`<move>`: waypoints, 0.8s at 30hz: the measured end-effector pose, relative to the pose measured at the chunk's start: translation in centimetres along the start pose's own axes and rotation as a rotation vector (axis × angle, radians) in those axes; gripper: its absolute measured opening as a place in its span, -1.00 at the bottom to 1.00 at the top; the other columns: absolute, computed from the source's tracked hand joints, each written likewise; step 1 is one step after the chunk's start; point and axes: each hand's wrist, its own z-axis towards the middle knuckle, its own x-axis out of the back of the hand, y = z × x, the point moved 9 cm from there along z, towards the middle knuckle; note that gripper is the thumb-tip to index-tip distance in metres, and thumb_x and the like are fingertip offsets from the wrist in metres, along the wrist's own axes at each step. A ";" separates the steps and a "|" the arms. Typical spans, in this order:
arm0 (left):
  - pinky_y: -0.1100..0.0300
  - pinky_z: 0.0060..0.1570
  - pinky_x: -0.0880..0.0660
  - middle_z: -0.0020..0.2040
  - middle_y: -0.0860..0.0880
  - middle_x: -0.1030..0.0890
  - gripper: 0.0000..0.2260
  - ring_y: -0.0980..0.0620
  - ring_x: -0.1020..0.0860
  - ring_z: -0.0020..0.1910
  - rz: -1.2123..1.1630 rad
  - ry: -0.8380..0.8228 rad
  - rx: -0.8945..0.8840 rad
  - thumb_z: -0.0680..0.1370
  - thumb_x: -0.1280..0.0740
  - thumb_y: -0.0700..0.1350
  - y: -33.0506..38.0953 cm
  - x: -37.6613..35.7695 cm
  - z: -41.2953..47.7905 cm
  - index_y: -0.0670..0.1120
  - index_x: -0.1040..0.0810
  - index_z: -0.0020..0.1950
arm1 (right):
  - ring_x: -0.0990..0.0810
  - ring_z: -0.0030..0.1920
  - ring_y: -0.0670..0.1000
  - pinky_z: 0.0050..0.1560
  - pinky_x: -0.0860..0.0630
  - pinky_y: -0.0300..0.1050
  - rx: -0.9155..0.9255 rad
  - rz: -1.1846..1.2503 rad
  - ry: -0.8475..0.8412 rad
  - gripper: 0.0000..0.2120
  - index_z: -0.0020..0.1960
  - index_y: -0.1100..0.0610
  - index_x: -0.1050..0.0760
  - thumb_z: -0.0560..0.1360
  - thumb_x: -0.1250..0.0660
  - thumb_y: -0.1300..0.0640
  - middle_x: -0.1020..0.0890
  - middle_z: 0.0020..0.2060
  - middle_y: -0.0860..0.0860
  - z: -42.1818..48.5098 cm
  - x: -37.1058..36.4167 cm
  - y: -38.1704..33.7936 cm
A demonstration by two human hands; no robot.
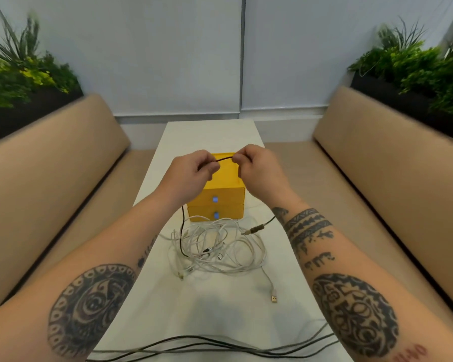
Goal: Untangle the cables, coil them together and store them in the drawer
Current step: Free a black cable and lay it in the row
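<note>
Near table (212, 134) edge: dark cables (207, 346) lying loose. Mid-table: white cable tangle (220, 246) (one USB plug (273, 299) strays nearer), just before the yellow drawer unit (220, 197). Above the unit, left hand (191, 173) and right hand (256, 168) each pinch the black cable (224, 159), a short span held between them.

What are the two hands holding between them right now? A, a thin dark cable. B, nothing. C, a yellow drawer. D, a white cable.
A: the left hand and right hand each pinch the thin dark cable, stretched between them, while the tangled white cables lie on the white table.
</note>
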 end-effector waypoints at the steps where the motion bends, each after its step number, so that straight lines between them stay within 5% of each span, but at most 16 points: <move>1: 0.26 -0.32 -0.38 -0.29 0.06 -0.60 -0.83 0.19 -0.51 -0.31 0.039 -0.034 0.004 0.62 -0.30 -0.04 -0.7 -0.2 -0.3 0.14 -0.53 -0.17 | -0.58 -0.22 0.01 -0.15 -0.57 -0.02 -0.024 0.036 0.043 -0.81 -0.16 -0.05 -0.52 0.60 -0.24 0.09 -0.61 -0.30 -0.09 0.2 0.9 0.5; 5: 0.14 -0.26 -0.38 -0.31 0.02 -0.54 -0.77 0.05 -0.49 -0.29 0.003 -0.063 0.101 0.65 -0.22 -0.05 -4.5 0.5 -1.3 0.10 -0.60 -0.14 | -0.50 -0.39 -0.18 -0.30 -0.42 -0.19 -0.183 0.235 0.212 -0.79 -0.15 -0.02 -0.53 0.63 -0.21 0.10 -0.63 -0.36 -0.11 0.5 4.7 3.4; 11: 0.12 -0.19 -0.51 -0.18 0.00 -0.63 -0.78 0.15 -0.56 -0.25 -0.083 -0.061 0.155 0.65 -0.23 -0.08 -4.8 0.3 -1.1 0.09 -0.62 -0.11 | -0.47 -0.36 -0.16 -0.24 -0.41 -0.17 -0.279 0.309 0.364 -0.77 -0.15 0.00 -0.52 0.65 -0.19 0.08 -0.60 -0.36 -0.13 -0.9 5.8 6.8; 14: 0.03 -0.13 -0.53 -0.10 -0.04 -0.64 -0.75 -0.06 -0.54 -0.17 -0.147 -0.012 0.133 0.64 -0.24 -0.07 -3.4 0.7 0.0 0.15 -0.62 -0.16 | -0.56 -0.17 -0.07 0.13 -0.38 -0.01 -0.338 0.098 0.296 -0.77 -0.13 -0.02 -0.51 0.64 -0.15 0.03 -0.62 -0.26 -0.15 -1.6 5.1 8.1; 16: 0.19 -0.14 -0.45 -0.17 0.11 -0.63 -0.75 0.10 -0.52 -0.19 -0.153 0.009 0.081 0.64 -0.26 -0.07 -1.8 0.8 0.8 0.17 -0.62 -0.18 | -0.57 0.10 0.03 0.31 -0.21 0.10 -0.387 -0.077 0.187 -0.80 0.09 -0.06 -0.54 0.64 -0.14 0.02 -0.66 -0.02 -0.14 -2.1 3.8 9.0; 20: 0.56 -0.17 -0.29 -0.11 0.22 -0.60 -0.84 0.27 -0.50 -0.10 -0.006 -0.011 -0.033 0.63 -0.30 -0.05 1.7 -0.2 1.6 0.07 -0.67 -0.03 | -0.31 0.45 0.01 0.47 -0.13 0.17 -0.214 -0.039 0.110 -0.52 0.52 -0.03 -0.28 0.61 -0.20 0.02 -0.44 0.42 -0.12 -2.4 1.8 6.6; 22: 0.50 -0.15 -0.30 -0.09 0.17 -0.61 -0.85 0.20 -0.50 -0.09 0.059 -0.048 -0.110 0.62 -0.32 -0.03 3.1 -1.2 1.6 0.02 -0.69 0.04 | -0.36 0.43 -0.04 0.44 -0.19 0.06 -0.042 0.017 0.100 -0.56 0.49 -0.05 -0.33 0.62 -0.21 -0.02 -0.48 0.39 -0.13 -2.6 0.9 3.9; 24: 0.38 -0.19 -0.35 -0.17 0.18 -0.58 -0.90 0.22 -0.50 -0.18 0.061 -0.092 -0.144 0.61 -0.33 -0.02 3.8 -2.0 1.4 0.06 -0.64 0.06 | -0.52 0.21 -0.05 0.28 -0.29 0.02 0.054 -0.033 0.048 -0.72 0.31 -0.09 -0.49 0.66 -0.15 -0.05 -0.62 0.13 -0.16 -2.7 -0.4 2.3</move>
